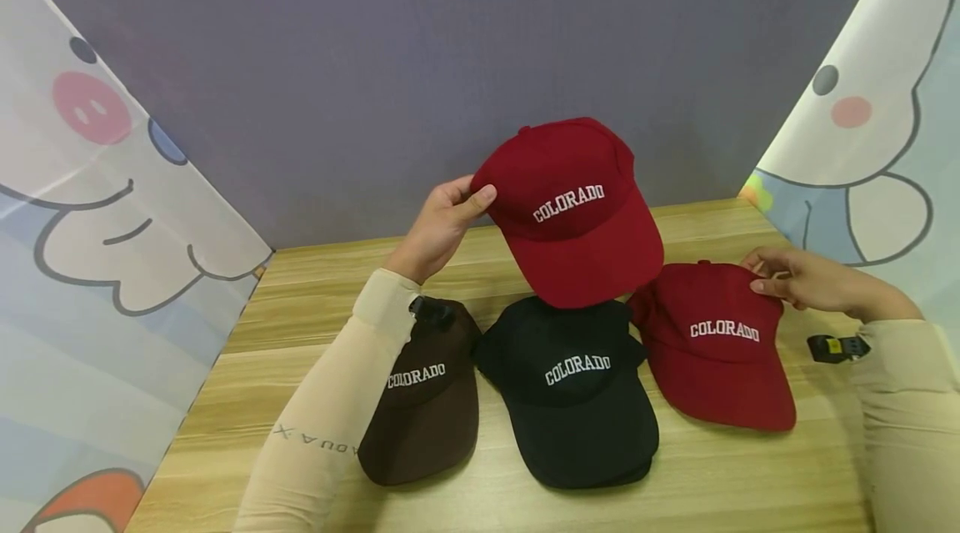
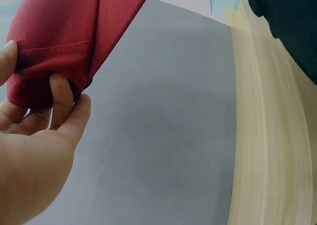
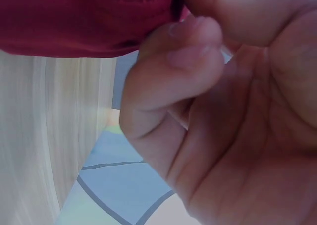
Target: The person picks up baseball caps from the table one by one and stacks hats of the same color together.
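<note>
A red baseball cap (image 1: 570,224) with white COLORADO lettering is held up above the table, its brim tilted down to the right. My left hand (image 1: 441,228) grips its left edge, thumb on the front and fingers behind; the left wrist view shows the fingers curled round the red fabric (image 2: 59,41). On the right lies another red cap (image 1: 712,374). My right hand (image 1: 821,283) pinches its upper right edge. Below the raised cap lies a black cap (image 1: 585,424), a second brim edge showing beneath it. A brown cap (image 1: 431,433) is partly hidden by my left forearm.
The caps lie on a wooden table (image 1: 300,291). A grey panel (image 1: 337,99) stands behind it. Cartoon-printed sheets (image 1: 60,266) flank the table on both sides.
</note>
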Motion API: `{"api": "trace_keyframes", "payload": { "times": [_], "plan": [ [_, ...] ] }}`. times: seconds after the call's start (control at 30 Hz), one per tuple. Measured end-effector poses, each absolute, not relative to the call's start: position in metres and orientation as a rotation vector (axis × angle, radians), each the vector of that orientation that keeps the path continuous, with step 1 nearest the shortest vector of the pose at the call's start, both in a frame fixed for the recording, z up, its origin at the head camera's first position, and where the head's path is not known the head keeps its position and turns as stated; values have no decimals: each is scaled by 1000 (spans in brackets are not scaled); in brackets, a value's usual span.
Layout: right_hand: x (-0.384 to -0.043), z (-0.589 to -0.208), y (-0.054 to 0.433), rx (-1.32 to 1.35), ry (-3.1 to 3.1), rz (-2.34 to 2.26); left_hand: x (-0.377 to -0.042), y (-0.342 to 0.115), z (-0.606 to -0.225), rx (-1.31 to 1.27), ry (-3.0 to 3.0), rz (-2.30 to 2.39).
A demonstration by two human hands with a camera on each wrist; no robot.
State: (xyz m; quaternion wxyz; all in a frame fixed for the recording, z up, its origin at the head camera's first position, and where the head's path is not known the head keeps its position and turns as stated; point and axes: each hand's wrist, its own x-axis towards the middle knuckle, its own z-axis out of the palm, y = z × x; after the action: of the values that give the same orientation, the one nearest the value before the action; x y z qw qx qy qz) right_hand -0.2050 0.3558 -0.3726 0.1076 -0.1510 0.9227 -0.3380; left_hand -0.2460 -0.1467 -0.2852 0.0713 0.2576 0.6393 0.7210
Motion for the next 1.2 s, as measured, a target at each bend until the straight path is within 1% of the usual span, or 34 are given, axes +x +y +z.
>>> {"api": "trace_keyframes", "payload": {
  "times": [0.8, 1.2],
  "plan": [
    [-208, -372, 351, -425, 2752, -1024, -241, -102, -298, 781, 1932, 2079],
    [-208, -368, 354, -388, 2764, -977, -233, -74, -295, 787, 1970, 1949]
  ]
}}
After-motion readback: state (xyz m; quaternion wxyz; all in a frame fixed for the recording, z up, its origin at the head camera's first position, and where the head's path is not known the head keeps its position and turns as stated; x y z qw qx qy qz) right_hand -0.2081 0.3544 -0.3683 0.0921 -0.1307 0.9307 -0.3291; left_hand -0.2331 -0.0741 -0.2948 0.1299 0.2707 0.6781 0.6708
